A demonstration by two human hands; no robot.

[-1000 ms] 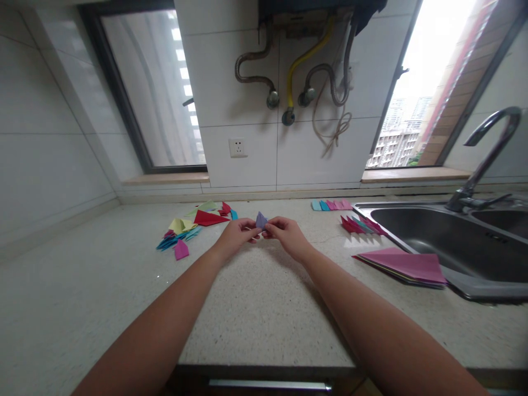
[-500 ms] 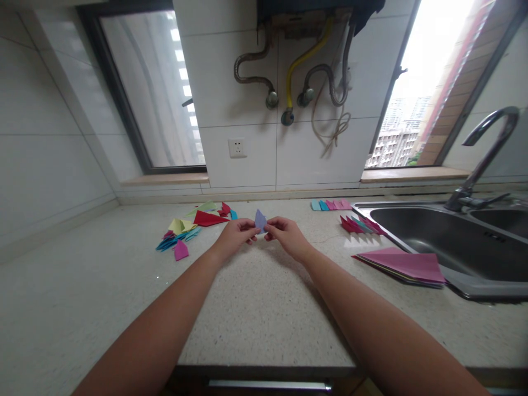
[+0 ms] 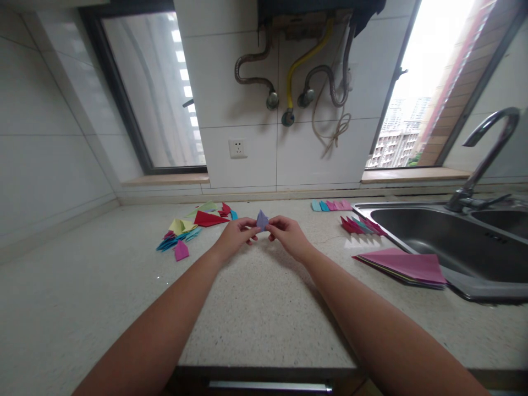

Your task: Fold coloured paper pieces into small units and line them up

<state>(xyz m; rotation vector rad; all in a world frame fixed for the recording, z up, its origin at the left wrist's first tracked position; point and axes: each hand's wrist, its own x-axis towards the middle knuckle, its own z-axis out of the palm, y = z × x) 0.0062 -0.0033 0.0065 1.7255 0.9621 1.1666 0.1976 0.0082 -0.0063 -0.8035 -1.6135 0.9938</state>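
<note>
Between my two hands is a small folded piece of purple paper, its pointed tip upward, held just above the countertop. My left hand pinches its left edge between thumb and fingers. On the other side, my right hand grips the right edge the same way. Left of my hands lies a loose pile of folded coloured papers, with a red folded paper, a yellow one, blue ones and a magenta one in it.
To the right are a row of small blue and pink folded papers, a red and teal group, and a stack of larger sheets topped with pink. A steel sink with a faucet borders them. A tiled wall stands behind.
The purple paper has turned slightly and its folded faces now show more evenly around the tip. Both hands keep nearly the same place, with small finger shifts.
</note>
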